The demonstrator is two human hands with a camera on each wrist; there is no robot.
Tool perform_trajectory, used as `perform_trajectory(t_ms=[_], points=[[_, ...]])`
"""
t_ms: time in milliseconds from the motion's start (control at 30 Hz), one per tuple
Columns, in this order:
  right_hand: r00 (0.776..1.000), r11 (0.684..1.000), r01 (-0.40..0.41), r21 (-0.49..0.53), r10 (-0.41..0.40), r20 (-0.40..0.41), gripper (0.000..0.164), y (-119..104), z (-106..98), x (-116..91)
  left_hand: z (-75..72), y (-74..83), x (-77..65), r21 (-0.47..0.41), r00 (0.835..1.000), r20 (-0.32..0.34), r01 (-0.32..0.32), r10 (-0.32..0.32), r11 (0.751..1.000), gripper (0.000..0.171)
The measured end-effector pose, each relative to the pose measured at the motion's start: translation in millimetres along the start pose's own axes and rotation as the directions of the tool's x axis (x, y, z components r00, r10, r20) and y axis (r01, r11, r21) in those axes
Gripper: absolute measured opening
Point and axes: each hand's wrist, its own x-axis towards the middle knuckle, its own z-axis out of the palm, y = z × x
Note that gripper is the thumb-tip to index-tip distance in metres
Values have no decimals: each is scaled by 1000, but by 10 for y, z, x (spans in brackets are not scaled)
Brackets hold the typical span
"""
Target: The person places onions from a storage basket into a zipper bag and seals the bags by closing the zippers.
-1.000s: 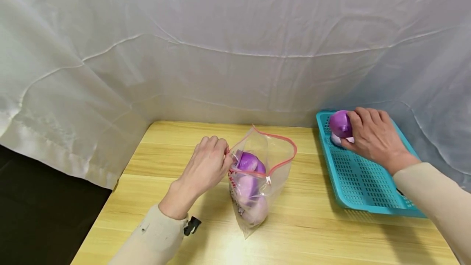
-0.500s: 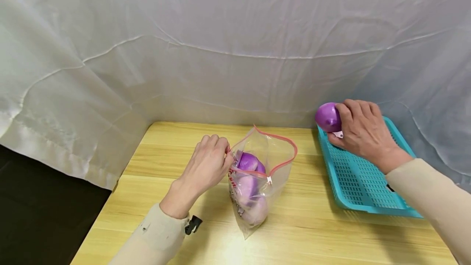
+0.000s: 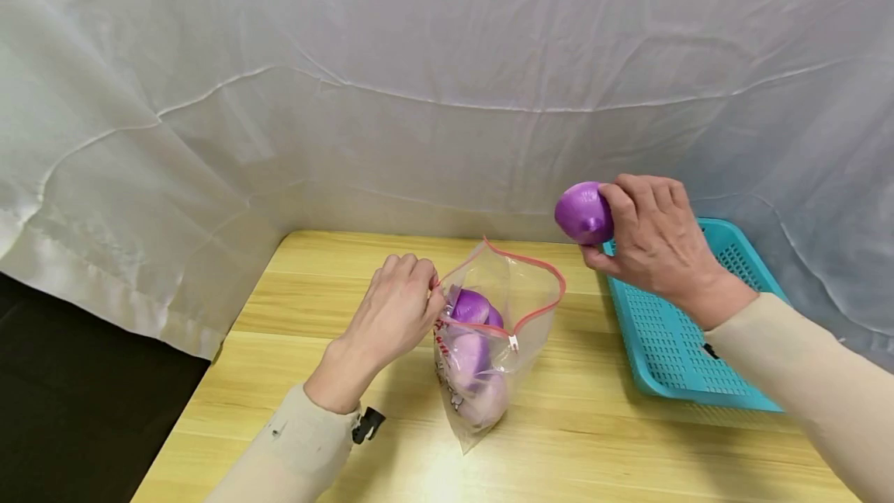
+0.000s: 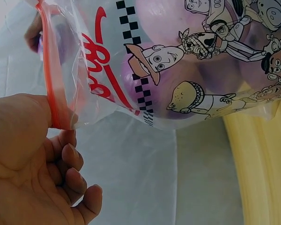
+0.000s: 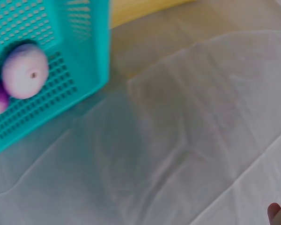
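My left hand (image 3: pixel 391 305) pinches the left edge of a clear zip bag (image 3: pixel 520 359) with a red zip rim and white slider; its mouth gapes upward. Several purple-and-white onions (image 3: pixel 469 359) lie inside, and the left wrist view shows cartoon prints on the bag's side (image 4: pixel 166 58). My right hand (image 3: pixel 653 243) holds another purple onion (image 3: pixel 585 213), its pointed tip towards me, in the air between bag and basket. In the right wrist view only a few fingertips (image 5: pixel 274 211) of that hand show, at the right edge.
A turquoise basket (image 3: pixel 639 355) stands on the right of the wooden table (image 3: pixel 300 270). The right wrist view shows two onions (image 5: pixel 25 72) in it, hidden behind my hand in the head view. Pale cloth (image 3: pixel 447 154) hangs behind the table.
My right hand has lifted the onion out of the basket and carried it left towards the bag. My left hand keeps its grip on the bag's edge, almost unmoved.
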Motion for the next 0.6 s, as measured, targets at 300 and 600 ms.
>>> perform_trajectory(t_ms=[300,600], points=[[999,999,-2,34,4,-54,73,-219,8,269,-11,5,33,7,1000,-7,-5,5,1000,18],[996,990,-51,132,41,75,78,-501,-75,466,-42,25,67,-4,1000,-26,-15,15,1000,14]])
